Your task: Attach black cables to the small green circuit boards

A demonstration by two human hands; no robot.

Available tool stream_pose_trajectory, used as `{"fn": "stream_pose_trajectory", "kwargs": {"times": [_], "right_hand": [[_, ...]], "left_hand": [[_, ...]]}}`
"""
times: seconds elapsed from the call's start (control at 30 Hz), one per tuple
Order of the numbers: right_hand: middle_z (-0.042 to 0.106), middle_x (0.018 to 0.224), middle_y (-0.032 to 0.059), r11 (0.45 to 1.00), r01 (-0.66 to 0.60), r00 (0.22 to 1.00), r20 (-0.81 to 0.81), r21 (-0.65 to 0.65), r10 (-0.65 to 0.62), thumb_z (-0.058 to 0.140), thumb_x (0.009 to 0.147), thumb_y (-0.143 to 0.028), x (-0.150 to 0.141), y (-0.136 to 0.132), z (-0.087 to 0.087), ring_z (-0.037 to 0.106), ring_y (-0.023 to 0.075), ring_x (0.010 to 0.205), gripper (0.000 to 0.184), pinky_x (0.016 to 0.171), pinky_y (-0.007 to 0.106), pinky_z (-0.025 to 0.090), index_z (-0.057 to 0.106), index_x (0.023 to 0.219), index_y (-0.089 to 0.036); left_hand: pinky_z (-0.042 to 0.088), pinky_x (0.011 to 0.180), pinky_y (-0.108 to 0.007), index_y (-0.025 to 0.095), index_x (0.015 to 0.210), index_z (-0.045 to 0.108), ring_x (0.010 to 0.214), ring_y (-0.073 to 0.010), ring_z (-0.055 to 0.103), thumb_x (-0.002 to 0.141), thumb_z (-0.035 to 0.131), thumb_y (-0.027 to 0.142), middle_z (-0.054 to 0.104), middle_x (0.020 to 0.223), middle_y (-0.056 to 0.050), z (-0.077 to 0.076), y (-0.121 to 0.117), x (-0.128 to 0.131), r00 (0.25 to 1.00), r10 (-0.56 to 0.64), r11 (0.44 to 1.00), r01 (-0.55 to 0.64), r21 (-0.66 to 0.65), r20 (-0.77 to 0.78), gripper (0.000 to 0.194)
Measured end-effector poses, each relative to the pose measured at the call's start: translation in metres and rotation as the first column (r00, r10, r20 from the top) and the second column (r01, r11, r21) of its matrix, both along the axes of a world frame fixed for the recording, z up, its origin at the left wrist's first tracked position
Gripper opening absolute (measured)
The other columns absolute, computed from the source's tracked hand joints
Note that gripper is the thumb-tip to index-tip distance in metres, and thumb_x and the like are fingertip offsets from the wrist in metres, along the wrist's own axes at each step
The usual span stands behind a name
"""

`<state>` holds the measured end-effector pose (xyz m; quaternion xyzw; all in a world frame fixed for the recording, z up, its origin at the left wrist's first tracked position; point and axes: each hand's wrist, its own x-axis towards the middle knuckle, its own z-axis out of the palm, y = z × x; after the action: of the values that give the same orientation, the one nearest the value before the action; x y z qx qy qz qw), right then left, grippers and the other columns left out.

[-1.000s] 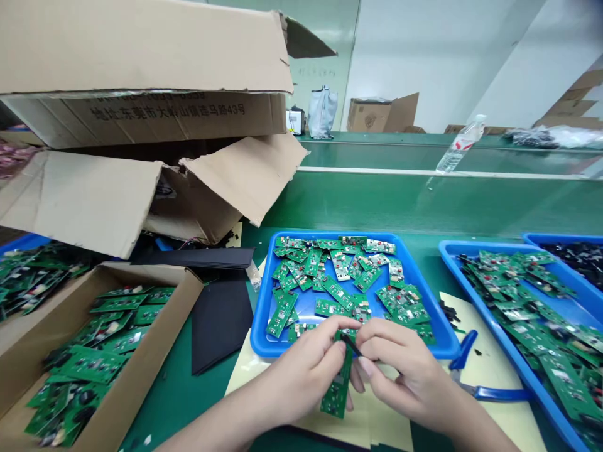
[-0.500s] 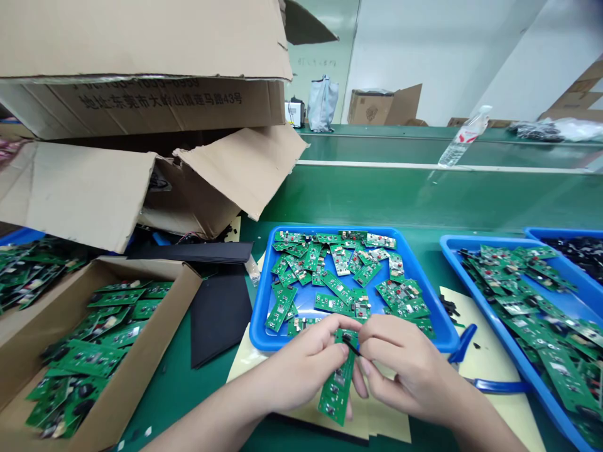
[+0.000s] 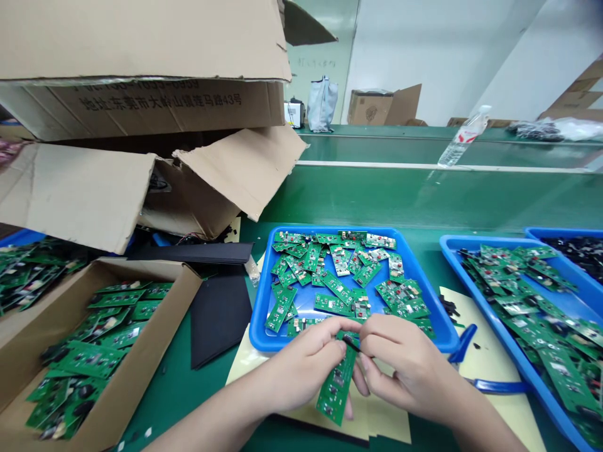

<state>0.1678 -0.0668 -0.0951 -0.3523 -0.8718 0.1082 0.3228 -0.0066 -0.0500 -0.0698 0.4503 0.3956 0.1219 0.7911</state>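
Observation:
A long green circuit board (image 3: 337, 389) is tilted in front of me, its lower end toward me. My left hand (image 3: 308, 361) is closed on the board's upper left edge, thumb on its face. My right hand (image 3: 405, 358) pinches a thin black piece (image 3: 351, 344) whose other end meets the board near its top. What that black piece is exactly, I cannot make out. Just beyond both hands lies a blue tray (image 3: 260, 314) with many loose green circuit boards (image 3: 336, 287) in it.
Blue-handled pliers (image 3: 499, 385) lie on yellow paper (image 3: 511, 414) at the right. Beyond them is another blue tray (image 3: 509, 339) of boards. At left are a cardboard box (image 3: 160, 320) of boards, black sheets (image 3: 221, 314) and large cartons (image 3: 188, 107). A bottle (image 3: 465, 137) stands behind.
The board's lower end has swung very slightly to the left. Both hands keep almost the same place and hold.

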Motion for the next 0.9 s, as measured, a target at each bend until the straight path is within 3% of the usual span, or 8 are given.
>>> {"fn": "stream_pose_trajectory", "kwargs": {"times": [0.3,0.47,0.57,0.67,0.9], "right_hand": [[0.044,0.053,0.0,1.0,0.031,0.999,0.032,0.005,-0.031,0.04,0.082,-0.009,-0.001,0.001,-0.002,0.038,0.0111,0.051,0.032,0.048,0.025,0.027,0.049,0.052,-0.016],[0.044,0.054,0.0,0.998,0.05,0.998,0.042,-0.022,-0.049,0.04,0.082,-0.01,0.001,0.0,-0.004,0.04,0.0115,0.052,0.032,0.049,0.025,0.029,0.048,0.052,-0.016],[0.046,0.054,0.0002,0.998,0.046,0.998,0.047,-0.033,-0.044,0.04,0.083,-0.01,0.002,-0.001,-0.003,0.041,0.0115,0.052,0.032,0.048,0.024,0.03,0.05,0.053,-0.016],[0.048,0.056,0.0012,1.0,0.019,0.999,0.034,-0.025,-0.018,0.041,0.082,-0.009,0.001,-0.002,-0.002,0.043,0.012,0.053,0.03,0.049,0.024,0.032,0.053,0.056,-0.016],[0.049,0.056,0.0024,0.998,0.024,1.0,-0.006,0.065,-0.023,0.042,0.08,-0.007,-0.002,-0.001,-0.004,0.041,0.0132,0.053,0.027,0.049,0.025,0.031,0.05,0.055,-0.017]], "left_hand": [[0.047,0.049,-0.024,0.017,0.125,0.046,0.049,-0.0113,0.058,0.091,0.031,0.02,0.062,0.071,-0.001,-0.003,0.001,0.0,1.0,-0.022,0.998,0.022,0.051,-0.011,0.037],[0.047,0.084,-0.036,0.015,0.109,0.061,0.091,-0.0221,0.061,0.085,0.044,0.022,0.064,0.094,-0.007,-0.007,0.001,0.0,0.996,0.066,0.942,-0.044,0.332,-0.053,0.03],[0.051,0.062,-0.031,0.017,0.122,0.05,0.065,-0.0173,0.062,0.087,0.04,0.025,0.061,0.073,-0.002,-0.014,-0.002,0.001,0.998,0.059,0.976,-0.062,0.209,0.023,0.037],[0.044,0.044,-0.022,0.019,0.13,0.038,0.045,-0.0118,0.054,0.089,0.036,0.025,0.056,0.061,0.003,-0.018,-0.003,0.003,0.995,0.095,0.989,-0.097,0.114,0.021,0.042],[0.038,0.054,-0.022,0.011,0.107,0.055,0.049,-0.0105,0.047,0.086,0.033,0.016,0.052,0.051,0.004,-0.012,-0.001,0.007,0.992,0.123,0.974,-0.115,0.194,-0.027,0.031]]}}
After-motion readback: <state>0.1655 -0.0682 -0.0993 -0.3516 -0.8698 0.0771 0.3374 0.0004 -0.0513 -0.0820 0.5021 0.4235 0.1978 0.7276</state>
